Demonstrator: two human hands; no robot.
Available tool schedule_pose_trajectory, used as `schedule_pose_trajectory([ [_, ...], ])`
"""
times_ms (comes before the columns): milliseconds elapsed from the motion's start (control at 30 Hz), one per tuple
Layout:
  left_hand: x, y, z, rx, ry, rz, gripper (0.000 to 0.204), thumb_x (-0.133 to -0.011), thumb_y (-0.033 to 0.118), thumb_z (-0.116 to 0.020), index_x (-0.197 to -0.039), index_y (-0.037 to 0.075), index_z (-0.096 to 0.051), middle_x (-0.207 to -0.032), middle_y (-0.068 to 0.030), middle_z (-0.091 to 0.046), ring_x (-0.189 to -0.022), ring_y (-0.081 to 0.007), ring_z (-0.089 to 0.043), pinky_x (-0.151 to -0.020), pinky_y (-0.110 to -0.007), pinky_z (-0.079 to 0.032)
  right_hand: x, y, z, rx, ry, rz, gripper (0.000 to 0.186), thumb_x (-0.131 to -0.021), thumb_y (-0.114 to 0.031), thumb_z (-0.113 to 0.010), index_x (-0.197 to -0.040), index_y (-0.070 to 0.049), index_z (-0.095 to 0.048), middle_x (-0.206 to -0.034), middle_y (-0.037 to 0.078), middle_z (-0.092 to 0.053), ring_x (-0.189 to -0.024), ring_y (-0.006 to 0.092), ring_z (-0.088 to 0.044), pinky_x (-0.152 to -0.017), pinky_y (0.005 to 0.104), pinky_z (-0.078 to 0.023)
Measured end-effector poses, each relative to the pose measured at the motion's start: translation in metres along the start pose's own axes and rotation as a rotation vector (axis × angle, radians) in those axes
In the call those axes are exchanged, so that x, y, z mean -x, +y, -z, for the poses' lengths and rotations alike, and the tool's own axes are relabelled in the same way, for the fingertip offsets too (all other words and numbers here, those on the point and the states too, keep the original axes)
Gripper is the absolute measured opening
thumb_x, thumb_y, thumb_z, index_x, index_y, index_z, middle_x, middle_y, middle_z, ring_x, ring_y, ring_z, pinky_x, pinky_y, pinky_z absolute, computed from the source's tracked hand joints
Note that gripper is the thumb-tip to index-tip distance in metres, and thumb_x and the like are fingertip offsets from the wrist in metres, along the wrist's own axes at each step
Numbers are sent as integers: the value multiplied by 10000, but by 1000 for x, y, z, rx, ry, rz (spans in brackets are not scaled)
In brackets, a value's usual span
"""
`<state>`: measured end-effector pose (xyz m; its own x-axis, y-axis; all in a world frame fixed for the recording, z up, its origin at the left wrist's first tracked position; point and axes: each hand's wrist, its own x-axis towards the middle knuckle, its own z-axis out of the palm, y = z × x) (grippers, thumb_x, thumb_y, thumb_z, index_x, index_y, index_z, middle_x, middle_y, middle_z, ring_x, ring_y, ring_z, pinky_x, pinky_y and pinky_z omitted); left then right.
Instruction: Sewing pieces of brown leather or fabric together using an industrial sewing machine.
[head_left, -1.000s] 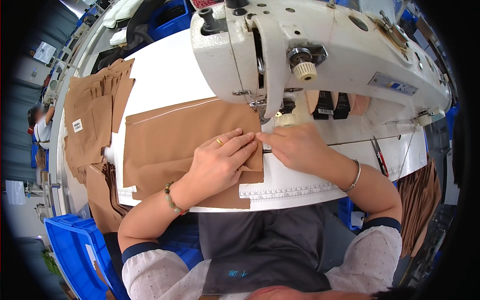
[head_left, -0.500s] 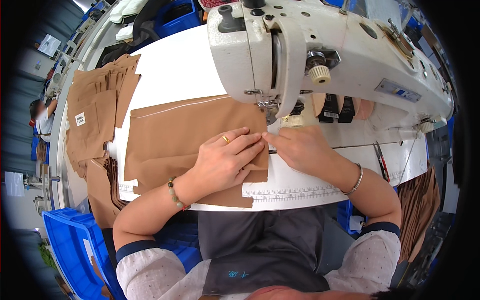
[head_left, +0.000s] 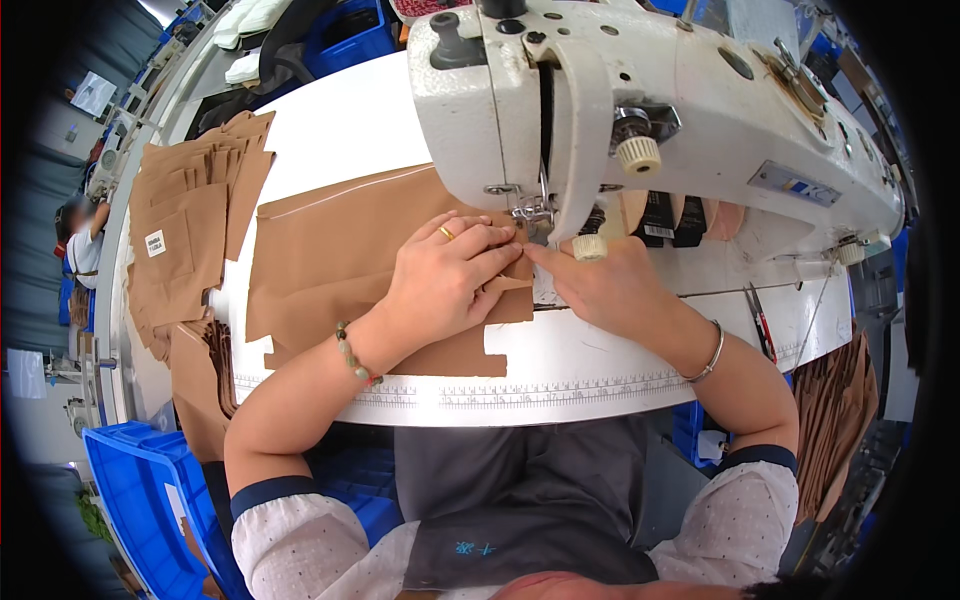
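A brown fabric piece (head_left: pixel 330 235) lies on the white table under the head of a sewing machine (head_left: pixel 480 120), a white line running along its far edge. My left hand (head_left: pixel 450 265) rests on its right part with fingers stretched out, just in front of the presser foot (head_left: pixel 532 212). A small fold of cloth lifts beside that hand's thumb. Closed, my right hand (head_left: pixel 610 285) has its index fingertip at the fabric's right edge, close to my left fingertips. Its other fingers curl under and its thumb is hidden.
Brown cut pieces (head_left: pixel 180 230) are piled at the left. Red-handled snips (head_left: pixel 762 325) lie to the right, and a printed ruler (head_left: pixel 500 392) follows the table's front edge. A blue crate (head_left: pixel 140 480) stands lower left. Brown cloth (head_left: pixel 835 430) hangs at the right.
The brown fabric has moved away from me, further under the machine head. Both hands have moved slightly the same way with it, and the presser foot is now close to my fingertips.
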<state>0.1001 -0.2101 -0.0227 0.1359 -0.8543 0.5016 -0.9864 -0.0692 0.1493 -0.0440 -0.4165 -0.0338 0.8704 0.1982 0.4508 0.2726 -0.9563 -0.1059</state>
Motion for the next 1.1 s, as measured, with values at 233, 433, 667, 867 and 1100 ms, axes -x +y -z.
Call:
schedule_pose_trajectory([
  [233, -1, 3, 6, -23, -70, 19, 369, -772, 135, -793, -1139, 100, -806, -1229, -30, -756, -1044, -269, -706, -912, -401, -587, -3, -1, 1, -26, 28, -2, 219, -842, -136, -741, -1056, -150, -786, -758, 32, -671, -620, 210, -683, -548, 363, -533],
  [433, 18, 15, 18, 68, -45, -137, 278, -776, 71, -790, -1052, 100, -805, -1103, -13, -723, -1007, -226, -695, -834, -371, -602, 1, 0, 2, -63, 7, 64, 285, -843, -152, -745, -1126, -161, -779, -782, 5, -669, -632, 183, -686, -545, 352, -527],
  [667, 22, 19, 20, 56, -30, -124, 249, -766, 68, -800, -1015, 91, -803, -1091, -20, -718, -1024, -220, -699, -842, -369, -608, 2, -1, 7, -108, -46, 142, 277, -828, -167, -748, -1102, -186, -785, -745, -24, -631, -637, 166, -677, -538, 334, -513],
  [867, 21, 17, 18, 89, -20, -138, 250, -763, 78, -796, -1013, 81, -803, -1147, -32, -745, -1086, -241, -713, -929, -394, -610, 1, 0, 16, -245, -188, 199, 240, -839, -172, -732, -1070, -201, -791, -713, -20, -608, -630, 195, -670, -534, 366, -504],
  [1100, 28, 15, 20, 118, -90, -124, 311, -785, 79, -802, -1087, 152, -824, -1201, -11, -757, -1142, -245, -712, -976, -426, -602, 3, -1, 17, -364, -225, 202, 201, -863, -176, -729, -1049, -180, -805, -714, 0, -628, -635, 225, -674, -540, 391, -503],
])
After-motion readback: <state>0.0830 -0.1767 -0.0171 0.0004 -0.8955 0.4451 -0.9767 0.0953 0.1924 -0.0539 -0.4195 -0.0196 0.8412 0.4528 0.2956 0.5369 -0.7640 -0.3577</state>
